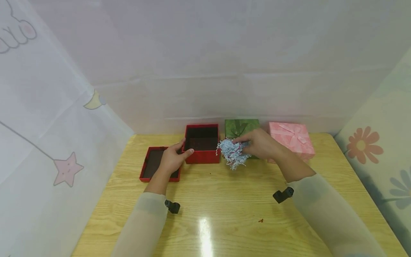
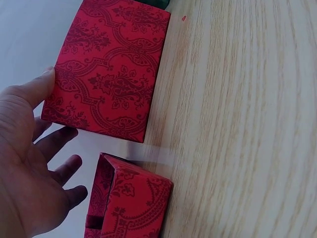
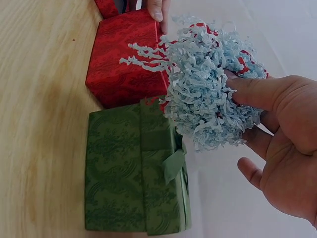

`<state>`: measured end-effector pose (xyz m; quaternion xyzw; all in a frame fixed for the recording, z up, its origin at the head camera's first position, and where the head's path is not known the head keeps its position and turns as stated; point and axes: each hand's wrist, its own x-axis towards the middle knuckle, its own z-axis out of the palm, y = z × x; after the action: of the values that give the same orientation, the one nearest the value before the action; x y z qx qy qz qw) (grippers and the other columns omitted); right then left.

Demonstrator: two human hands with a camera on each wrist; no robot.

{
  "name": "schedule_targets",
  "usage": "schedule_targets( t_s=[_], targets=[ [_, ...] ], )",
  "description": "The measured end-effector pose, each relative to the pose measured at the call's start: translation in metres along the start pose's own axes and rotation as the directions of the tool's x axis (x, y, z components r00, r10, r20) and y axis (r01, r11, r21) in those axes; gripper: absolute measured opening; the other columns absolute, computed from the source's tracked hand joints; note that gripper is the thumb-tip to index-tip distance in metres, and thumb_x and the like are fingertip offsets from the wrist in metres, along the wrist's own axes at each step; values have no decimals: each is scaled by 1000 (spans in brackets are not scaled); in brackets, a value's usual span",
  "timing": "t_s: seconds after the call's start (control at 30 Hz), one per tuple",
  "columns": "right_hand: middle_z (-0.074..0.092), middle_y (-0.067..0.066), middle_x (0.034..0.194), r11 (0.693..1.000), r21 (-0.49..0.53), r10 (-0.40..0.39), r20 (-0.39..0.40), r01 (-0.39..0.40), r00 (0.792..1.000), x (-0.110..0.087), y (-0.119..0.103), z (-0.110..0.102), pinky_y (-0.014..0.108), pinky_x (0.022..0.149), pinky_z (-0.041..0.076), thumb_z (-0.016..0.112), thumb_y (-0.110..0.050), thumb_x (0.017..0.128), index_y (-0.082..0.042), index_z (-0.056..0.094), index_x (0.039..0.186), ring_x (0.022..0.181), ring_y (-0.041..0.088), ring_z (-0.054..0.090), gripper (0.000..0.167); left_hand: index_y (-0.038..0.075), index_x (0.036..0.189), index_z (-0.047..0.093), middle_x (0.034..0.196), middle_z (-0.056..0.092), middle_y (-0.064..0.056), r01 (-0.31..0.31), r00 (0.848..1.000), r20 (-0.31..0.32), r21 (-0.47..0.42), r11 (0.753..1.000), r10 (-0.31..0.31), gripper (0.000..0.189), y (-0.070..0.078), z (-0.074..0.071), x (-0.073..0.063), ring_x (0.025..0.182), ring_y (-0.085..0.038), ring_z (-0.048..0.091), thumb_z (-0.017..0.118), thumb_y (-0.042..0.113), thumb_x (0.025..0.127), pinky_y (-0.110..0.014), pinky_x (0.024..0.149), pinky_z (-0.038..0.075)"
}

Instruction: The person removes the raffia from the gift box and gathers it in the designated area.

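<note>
In the head view, a wad of light blue shredded paper (image 1: 233,152) with red strands hangs from my right hand (image 1: 259,144), above the front of a green gift box (image 1: 247,126). The right wrist view shows the thumb and fingers pinching the wad (image 3: 205,87). My left hand (image 1: 173,159) is at the left side of a lidless red box (image 1: 202,157), dark inside. Its thumb touches the box's rim in the left wrist view, and the other fingers (image 2: 67,171) are spread beside the corner. Loose strands trail toward the red box.
The red lid (image 1: 154,164) lies upturned on the table, left of the red box and partly behind my left hand. A closed pink gift box (image 1: 292,137) with a bow stands at the right. Small red scraps (image 1: 260,220) lie on the wooden table (image 1: 224,200).
</note>
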<state>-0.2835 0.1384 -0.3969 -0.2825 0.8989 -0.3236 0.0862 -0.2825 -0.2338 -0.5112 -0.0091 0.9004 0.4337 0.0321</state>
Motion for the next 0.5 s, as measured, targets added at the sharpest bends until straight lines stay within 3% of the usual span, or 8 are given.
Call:
schedule_targets(
  t_s=[0.17, 0.23, 0.37, 0.43, 0.5],
  targets=[
    [46, -10, 54, 1000, -4, -19, -10, 19, 1000, -9, 8, 2, 24, 47, 30, 78, 0, 83, -21, 79, 124, 48, 6, 25, 45, 44, 160, 37, 164, 39, -7, 2, 1000, -1, -1, 1000, -2, 80, 1, 0, -1, 152, -33, 33, 68, 69, 90, -60, 117, 35],
    [52, -9, 58, 999, -16, -29, -16, 29, 999, -11, 11, 3, 24, 46, 31, 78, -2, 84, -21, 79, 124, 47, 6, 26, 44, 44, 160, 37, 164, 39, -7, 1, 1000, -2, 1, 1000, -1, 80, 1, 0, -1, 152, -34, 33, 68, 69, 90, -60, 117, 35],
    [75, -1, 89, 998, -12, -56, -21, 56, 998, -15, 16, 6, 24, 46, 33, 80, -2, 84, -19, 79, 124, 48, 4, 27, 43, 43, 160, 37, 164, 39, -7, -2, 1000, -9, 9, 1000, 2, 81, -1, 0, -1, 152, -34, 34, 67, 70, 90, -61, 117, 35],
    [77, 2, 104, 997, -16, -70, -27, 70, 997, -17, 20, 7, 24, 47, 34, 81, -3, 83, -17, 80, 123, 48, 4, 27, 42, 42, 160, 38, 164, 40, -8, -6, 1000, -11, 7, 1000, 6, 81, -1, 0, -1, 151, -35, 34, 67, 70, 90, -61, 117, 34],
    [77, 4, 110, 997, -19, -72, -28, 71, 997, -20, 23, 8, 24, 48, 35, 81, -3, 84, -17, 80, 122, 49, 4, 28, 41, 42, 160, 38, 164, 40, -8, -8, 1000, -10, 5, 1000, 8, 81, 0, 0, -1, 152, -35, 33, 67, 70, 90, -62, 117, 34]
  ],
)
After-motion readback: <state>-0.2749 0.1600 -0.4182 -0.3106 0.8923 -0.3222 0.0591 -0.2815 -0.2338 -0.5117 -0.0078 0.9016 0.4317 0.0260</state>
